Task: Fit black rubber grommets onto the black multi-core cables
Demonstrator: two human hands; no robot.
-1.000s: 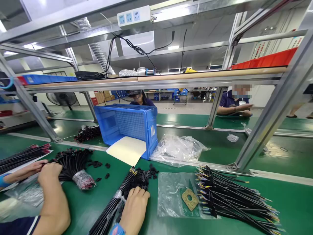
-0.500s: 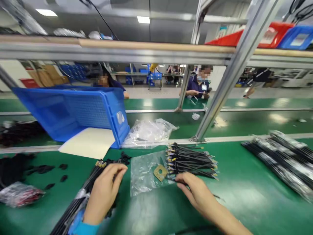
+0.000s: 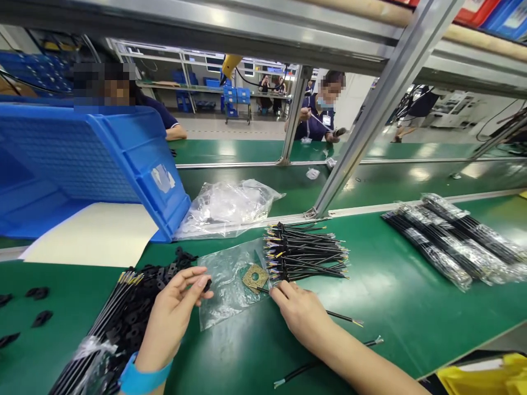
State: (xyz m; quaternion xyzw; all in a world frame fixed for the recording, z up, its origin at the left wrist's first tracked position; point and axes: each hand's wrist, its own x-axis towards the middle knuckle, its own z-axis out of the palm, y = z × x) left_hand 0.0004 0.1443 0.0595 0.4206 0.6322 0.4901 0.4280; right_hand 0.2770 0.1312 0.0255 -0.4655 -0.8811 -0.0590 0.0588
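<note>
My left hand [image 3: 175, 307], with a blue band at its wrist, pinches a small black plastic piece [image 3: 208, 285], mostly hidden by the fingers. Between the closed fingers of my right hand [image 3: 298, 307] runs a short black cable [image 3: 345, 317]; its stripped wires show at right and its other end reaches toward a tan square plate with a round hole [image 3: 255, 278]. Plate and cable tip lie over a clear plastic bag [image 3: 222, 274]. Just beyond my right hand is a stack of short black cables [image 3: 308, 252]. Beside my left hand lie a heap of black plastic pieces [image 3: 134, 321] and bundled long cables [image 3: 96, 318].
A tipped blue bin [image 3: 132, 148] with a cream sheet [image 3: 94, 236] stands at left. Behind the bag lies crumpled plastic [image 3: 230, 206]. A metal post [image 3: 370, 120] rises at right near wrapped cable bundles [image 3: 444, 236]. Co-workers [image 3: 319, 109] sit across the bench.
The view has tilted down and shifted to the right. The black piece now shows at my left fingertips. My right hand stays on the cable beside the plate.
</note>
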